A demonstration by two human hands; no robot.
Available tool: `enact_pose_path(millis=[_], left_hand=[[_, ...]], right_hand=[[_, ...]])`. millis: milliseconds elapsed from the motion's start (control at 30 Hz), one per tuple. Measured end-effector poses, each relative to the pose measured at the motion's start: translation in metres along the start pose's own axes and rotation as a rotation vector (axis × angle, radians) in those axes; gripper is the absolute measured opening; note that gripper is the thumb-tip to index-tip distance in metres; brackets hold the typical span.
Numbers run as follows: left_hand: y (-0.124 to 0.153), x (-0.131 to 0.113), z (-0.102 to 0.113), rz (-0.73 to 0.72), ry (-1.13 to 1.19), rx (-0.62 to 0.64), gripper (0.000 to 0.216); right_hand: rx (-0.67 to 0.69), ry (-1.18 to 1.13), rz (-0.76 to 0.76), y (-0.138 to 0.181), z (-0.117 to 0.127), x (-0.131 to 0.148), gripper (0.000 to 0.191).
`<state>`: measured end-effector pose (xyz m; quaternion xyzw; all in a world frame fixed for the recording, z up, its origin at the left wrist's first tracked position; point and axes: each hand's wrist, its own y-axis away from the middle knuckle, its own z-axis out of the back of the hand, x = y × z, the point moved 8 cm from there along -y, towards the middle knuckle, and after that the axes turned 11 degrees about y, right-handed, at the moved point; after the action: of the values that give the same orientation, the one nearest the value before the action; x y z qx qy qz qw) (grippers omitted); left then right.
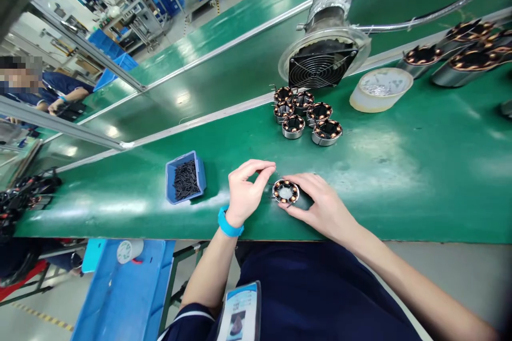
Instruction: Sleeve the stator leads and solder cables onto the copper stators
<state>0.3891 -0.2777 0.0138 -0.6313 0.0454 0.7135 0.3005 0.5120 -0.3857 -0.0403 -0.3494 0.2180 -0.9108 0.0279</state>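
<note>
My right hand [320, 205] grips a motor stator [296, 195], a metal ring with copper windings and a black inner part, between thumb and fingers on the green bench. Thin leads stick out from its left side. Just up and left of the ring, my left hand [248, 186] is closed in a pinch of thumb and forefinger; what lies between the tips is too fine to make out. A blue bin [202, 180] full of short black tubes stands left of my left hand. Several similar stators [327, 132] are grouped beyond my hands.
A fume extractor fan [323, 68] with a foil duct overhangs the bench at the back. Right of it sit a white tub [370, 102] and several larger stators [454, 75]. A blue tray [120, 298] is below the bench at left. Another person [66, 90] works across at far left.
</note>
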Motion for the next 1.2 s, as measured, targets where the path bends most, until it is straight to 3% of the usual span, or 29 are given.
enact_pose_path(millis=[300,1000,1200], left_hand=[[0.001,0.010,0.001,0.111,-0.027,-0.024,0.013],[-0.001,0.016,0.003,0.180,0.051,-0.028,0.019],[0.000,0.015,-0.003,0.181,0.042,0.029,0.014]], right_hand=[[-0.001,-0.019,-0.015,0.000,0.001,-0.001,0.039],[0.003,-0.015,-0.018,-0.001,0.001,-0.001,0.042],[-0.005,-0.016,-0.012,-0.001,0.002,0.000,0.043]])
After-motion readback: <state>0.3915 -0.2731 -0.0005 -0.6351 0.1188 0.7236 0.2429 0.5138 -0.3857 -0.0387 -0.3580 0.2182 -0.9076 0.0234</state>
